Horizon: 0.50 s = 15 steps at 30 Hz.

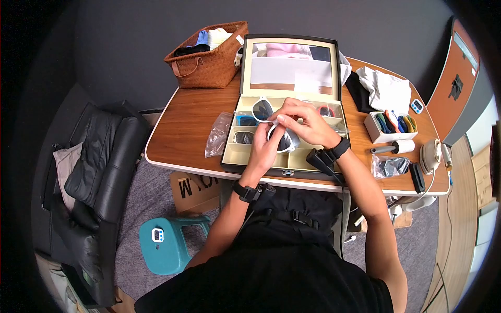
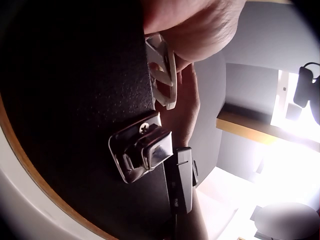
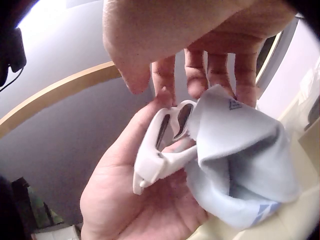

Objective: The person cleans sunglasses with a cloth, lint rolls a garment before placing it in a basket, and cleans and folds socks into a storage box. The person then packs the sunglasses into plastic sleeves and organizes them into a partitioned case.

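Note:
White-framed sunglasses (image 1: pixel 262 110) with dark lenses are held by my left hand (image 1: pixel 264 149) over an open case (image 1: pixel 229 156). In the right wrist view, the left thumb lies against the sunglasses' frame (image 3: pixel 150 162) and the palm is under them. A pale blue cloth (image 3: pixel 245 150) hangs folded beside the frame, with one temple running into it. My right hand (image 1: pixel 309 125) bends over the sunglasses from the right, thumb close to the bridge. Some right fingertips go behind the cloth's top edge; I cannot tell whether they grip it. Other sunglasses (image 1: pixel 243 137) lie in the case's compartments.
A woven basket (image 1: pixel 209 70) of clothes stands at the back left, beside the case's raised lid (image 1: pixel 334 94). Plastic bags (image 1: pixel 218 134) lie left of the case. To the right are a white box of rolled fabrics (image 1: pixel 383 138), a lint roller (image 1: pixel 402 146) and white cloth (image 1: pixel 385 88).

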Each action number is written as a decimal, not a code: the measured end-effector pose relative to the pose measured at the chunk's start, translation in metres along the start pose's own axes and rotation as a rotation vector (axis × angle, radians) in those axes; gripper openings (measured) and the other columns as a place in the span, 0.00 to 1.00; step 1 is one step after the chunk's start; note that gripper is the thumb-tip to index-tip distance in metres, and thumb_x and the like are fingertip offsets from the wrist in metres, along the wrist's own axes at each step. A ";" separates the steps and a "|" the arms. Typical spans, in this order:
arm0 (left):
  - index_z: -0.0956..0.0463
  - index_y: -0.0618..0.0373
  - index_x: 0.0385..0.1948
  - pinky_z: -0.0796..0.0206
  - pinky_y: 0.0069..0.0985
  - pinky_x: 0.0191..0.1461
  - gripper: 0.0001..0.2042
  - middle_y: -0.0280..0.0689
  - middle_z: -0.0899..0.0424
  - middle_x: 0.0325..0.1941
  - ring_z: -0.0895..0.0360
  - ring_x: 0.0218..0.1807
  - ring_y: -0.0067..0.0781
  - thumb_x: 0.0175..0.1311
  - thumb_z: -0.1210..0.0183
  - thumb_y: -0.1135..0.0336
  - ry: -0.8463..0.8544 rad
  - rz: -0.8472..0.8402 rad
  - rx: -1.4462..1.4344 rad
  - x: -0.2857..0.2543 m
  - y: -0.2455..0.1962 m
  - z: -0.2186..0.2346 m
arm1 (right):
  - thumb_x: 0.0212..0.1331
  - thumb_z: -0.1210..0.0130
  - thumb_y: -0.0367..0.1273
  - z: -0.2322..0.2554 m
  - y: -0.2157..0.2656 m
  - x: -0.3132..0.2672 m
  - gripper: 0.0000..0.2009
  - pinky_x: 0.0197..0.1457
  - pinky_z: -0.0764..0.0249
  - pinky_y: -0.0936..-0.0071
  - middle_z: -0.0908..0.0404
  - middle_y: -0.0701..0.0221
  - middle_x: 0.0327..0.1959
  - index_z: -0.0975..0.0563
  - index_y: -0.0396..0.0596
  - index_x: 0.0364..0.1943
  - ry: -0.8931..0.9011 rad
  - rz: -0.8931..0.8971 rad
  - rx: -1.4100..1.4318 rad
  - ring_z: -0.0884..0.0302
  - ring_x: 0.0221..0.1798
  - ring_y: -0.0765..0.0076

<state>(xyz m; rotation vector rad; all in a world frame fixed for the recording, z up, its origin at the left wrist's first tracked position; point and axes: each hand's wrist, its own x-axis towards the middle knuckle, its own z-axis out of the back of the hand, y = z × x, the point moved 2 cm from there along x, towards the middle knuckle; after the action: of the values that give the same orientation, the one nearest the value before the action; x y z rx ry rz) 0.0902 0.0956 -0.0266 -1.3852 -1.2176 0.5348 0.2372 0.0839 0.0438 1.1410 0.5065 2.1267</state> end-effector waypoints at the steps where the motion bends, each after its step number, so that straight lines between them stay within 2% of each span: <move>1: 0.30 0.65 0.55 0.35 0.22 0.57 0.16 0.36 0.23 0.53 0.27 0.53 0.20 0.73 0.47 0.63 -0.004 -0.011 0.024 0.000 -0.001 0.000 | 0.66 0.45 0.35 0.001 0.000 -0.001 0.11 0.46 0.30 0.70 0.21 0.65 0.34 0.19 0.40 0.42 0.031 -0.021 -0.014 0.25 0.40 0.66; 6: 0.30 0.65 0.55 0.35 0.22 0.58 0.17 0.36 0.23 0.53 0.27 0.54 0.21 0.73 0.47 0.63 -0.018 -0.011 0.065 -0.002 -0.003 -0.002 | 0.63 0.42 0.33 0.001 0.002 -0.001 0.09 0.42 0.32 0.71 0.24 0.68 0.30 0.18 0.41 0.39 0.056 -0.030 0.013 0.27 0.37 0.68; 9: 0.30 0.65 0.56 0.35 0.22 0.58 0.17 0.36 0.23 0.53 0.27 0.54 0.21 0.73 0.46 0.63 0.006 -0.042 0.027 0.000 -0.004 -0.003 | 0.64 0.43 0.34 0.000 0.004 0.000 0.09 0.41 0.31 0.73 0.23 0.68 0.31 0.18 0.42 0.40 -0.020 0.032 0.026 0.26 0.36 0.71; 11: 0.29 0.64 0.53 0.33 0.21 0.53 0.16 0.35 0.21 0.48 0.26 0.50 0.20 0.72 0.45 0.63 -0.007 -0.072 0.019 0.000 -0.006 -0.004 | 0.65 0.44 0.34 -0.002 0.000 -0.001 0.10 0.38 0.30 0.76 0.22 0.68 0.33 0.19 0.42 0.42 -0.120 -0.077 0.121 0.26 0.34 0.75; 12: 0.29 0.64 0.53 0.33 0.21 0.53 0.16 0.35 0.21 0.48 0.26 0.50 0.20 0.72 0.45 0.63 -0.007 -0.071 0.019 0.000 -0.006 -0.003 | 0.65 0.44 0.34 -0.002 -0.002 -0.001 0.10 0.38 0.30 0.76 0.22 0.68 0.33 0.19 0.42 0.42 -0.120 -0.078 0.121 0.26 0.34 0.75; 15: 0.30 0.63 0.57 0.35 0.21 0.58 0.17 0.35 0.24 0.54 0.28 0.54 0.20 0.74 0.47 0.62 -0.008 -0.007 0.036 -0.001 -0.002 -0.001 | 0.66 0.45 0.34 -0.003 -0.005 -0.001 0.11 0.36 0.29 0.78 0.21 0.69 0.34 0.20 0.43 0.45 -0.127 -0.068 0.068 0.26 0.32 0.78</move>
<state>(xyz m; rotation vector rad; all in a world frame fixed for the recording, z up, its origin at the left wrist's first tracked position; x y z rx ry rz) 0.0896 0.0941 -0.0247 -1.3493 -1.2131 0.5559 0.2368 0.0870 0.0386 1.2700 0.5549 1.9773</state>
